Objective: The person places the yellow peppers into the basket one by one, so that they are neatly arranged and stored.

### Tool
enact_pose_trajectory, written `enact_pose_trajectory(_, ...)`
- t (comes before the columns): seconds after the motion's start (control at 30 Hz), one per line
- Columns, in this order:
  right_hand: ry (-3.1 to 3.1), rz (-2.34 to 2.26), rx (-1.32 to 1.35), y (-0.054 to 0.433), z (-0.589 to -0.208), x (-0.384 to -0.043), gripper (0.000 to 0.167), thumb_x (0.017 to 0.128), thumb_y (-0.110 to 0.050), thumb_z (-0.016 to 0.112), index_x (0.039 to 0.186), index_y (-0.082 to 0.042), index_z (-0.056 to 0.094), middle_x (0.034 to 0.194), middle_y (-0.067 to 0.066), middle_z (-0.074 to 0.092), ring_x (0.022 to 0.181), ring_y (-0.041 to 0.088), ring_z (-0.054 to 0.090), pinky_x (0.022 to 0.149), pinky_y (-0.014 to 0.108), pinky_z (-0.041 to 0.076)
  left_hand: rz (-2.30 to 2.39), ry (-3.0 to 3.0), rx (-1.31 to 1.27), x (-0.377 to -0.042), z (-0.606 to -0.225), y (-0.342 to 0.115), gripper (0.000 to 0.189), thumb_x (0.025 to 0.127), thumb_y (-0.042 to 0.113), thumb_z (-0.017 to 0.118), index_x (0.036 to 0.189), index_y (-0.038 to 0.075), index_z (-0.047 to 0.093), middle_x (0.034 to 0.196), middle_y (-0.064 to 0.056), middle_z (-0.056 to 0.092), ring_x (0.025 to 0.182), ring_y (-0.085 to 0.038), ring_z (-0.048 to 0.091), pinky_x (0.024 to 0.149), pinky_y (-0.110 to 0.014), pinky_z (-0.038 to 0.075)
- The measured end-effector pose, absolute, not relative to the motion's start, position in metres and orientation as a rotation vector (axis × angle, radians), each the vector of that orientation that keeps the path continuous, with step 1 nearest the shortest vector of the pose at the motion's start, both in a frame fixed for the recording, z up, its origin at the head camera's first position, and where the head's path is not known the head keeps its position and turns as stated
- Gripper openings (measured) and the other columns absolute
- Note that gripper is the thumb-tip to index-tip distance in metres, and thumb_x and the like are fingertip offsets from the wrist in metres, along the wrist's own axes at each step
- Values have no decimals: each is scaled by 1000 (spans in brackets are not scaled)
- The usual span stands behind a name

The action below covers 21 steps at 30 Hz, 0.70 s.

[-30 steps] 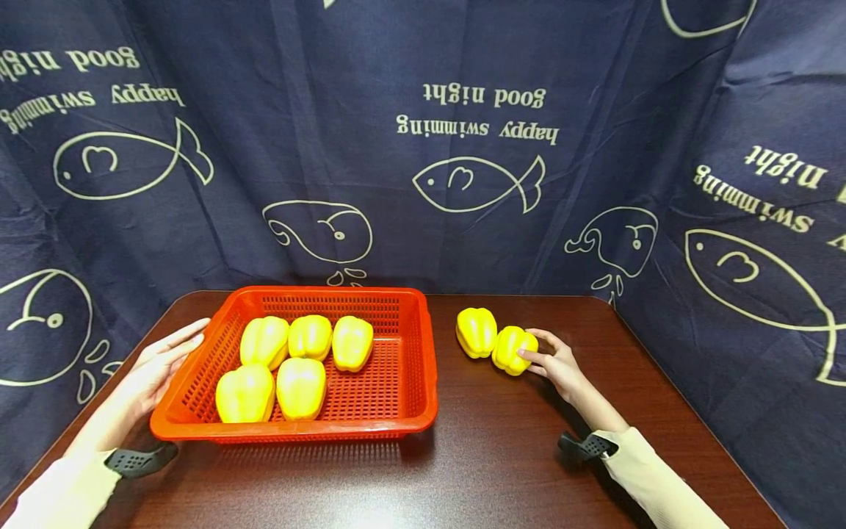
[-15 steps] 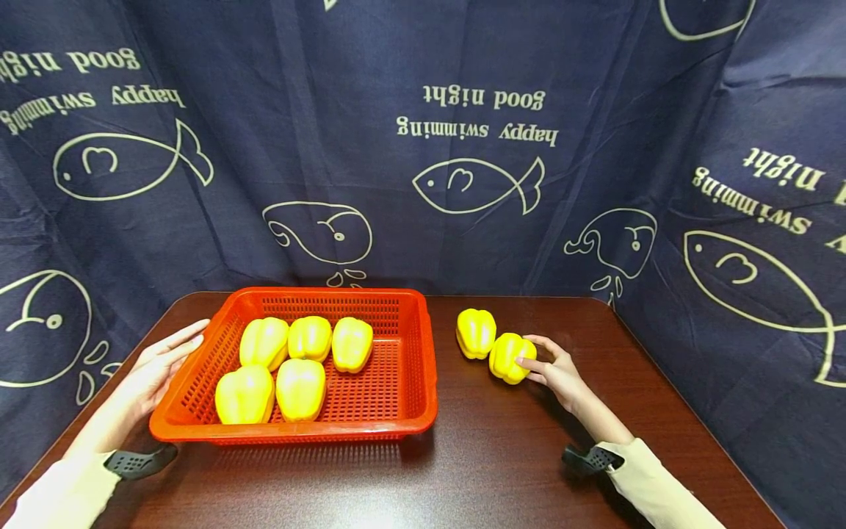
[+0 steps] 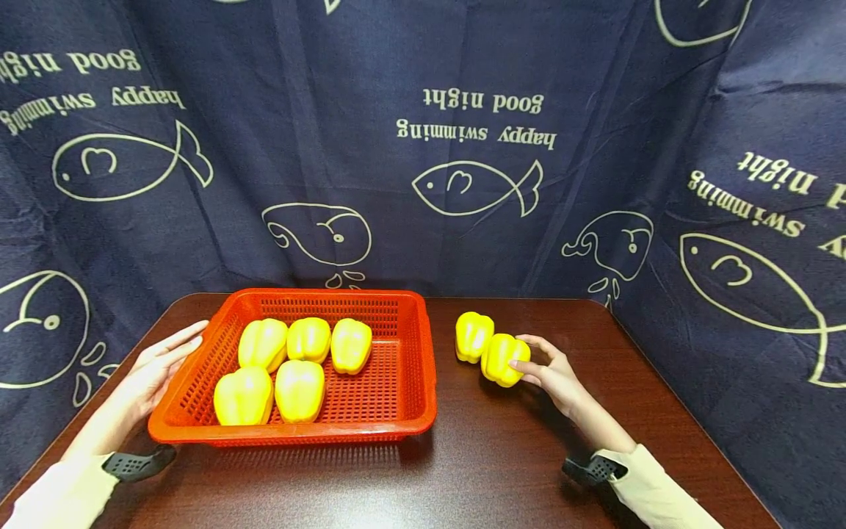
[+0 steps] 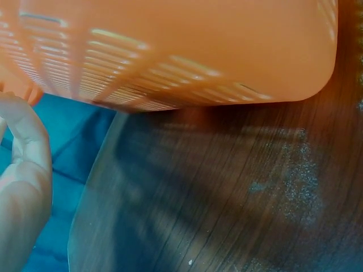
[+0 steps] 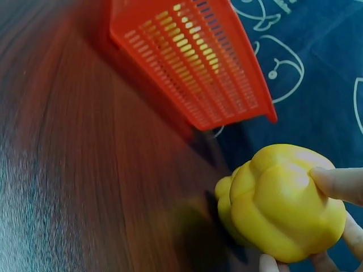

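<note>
My right hand pinches a yellow bell pepper, thumb on its near side and fingers behind. In the right wrist view this bell pepper largely covers the other loose yellow bell pepper, which overlaps it at upper left in the head view. My left hand is at the left side of a red plastic basket, its visible fingers stretched along the rim. The left wrist view shows part of that hand beside the basket wall. Several yellow bell peppers lie inside the basket, mostly on its left side.
The basket stands on a dark brown wooden table. A navy curtain with fish and whale drawings hangs behind the table and along its sides. Black bands circle both wrists.
My right hand has shifted the held bell pepper a little left and toward me. The left hand, the basket and the bell peppers in it stay put, apart from a slight view drift.
</note>
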State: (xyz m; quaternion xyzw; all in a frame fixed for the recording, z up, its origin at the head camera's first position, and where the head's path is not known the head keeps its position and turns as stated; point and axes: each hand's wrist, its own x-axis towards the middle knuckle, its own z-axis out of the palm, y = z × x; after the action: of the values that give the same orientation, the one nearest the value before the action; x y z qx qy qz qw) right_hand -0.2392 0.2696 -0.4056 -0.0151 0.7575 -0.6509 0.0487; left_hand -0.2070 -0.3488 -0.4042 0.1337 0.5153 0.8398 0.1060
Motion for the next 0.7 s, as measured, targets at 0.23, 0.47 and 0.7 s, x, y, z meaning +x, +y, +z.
enact_pose_trajectory(0.23, 2309, -1989, -121, 262, -398, -233, 60, 86, -7, 67, 138, -1, 39, 125, 6, 50, 94, 5, 61, 80, 23, 55, 2474, 1515, 388, -207, -404, -349, 48, 105, 4, 27, 127, 26, 63, 114, 2, 71, 99, -13, 70, 79, -28, 58)
enact_pose_trajectory(0.47, 2240, -2039, -184, 252, -389, -228, 52, 85, -2, 66, 133, -4, 44, 116, -2, 55, 93, 6, 65, 81, 24, 56, 2478, 1491, 428, -207, -405, -350, 48, 104, 2, 26, 129, 24, 62, 116, 2, 70, 100, -13, 69, 80, -28, 58)
enact_pose_trajectory(0.7, 2225, -2071, -233, 239, -378, -224, 58, 85, -1, 66, 136, 2, 39, 112, -5, 56, 94, 7, 65, 82, 26, 56, 2479, 1492, 427, -207, -404, -350, 48, 104, 2, 27, 129, 24, 62, 116, 2, 70, 101, -13, 69, 81, -28, 58)
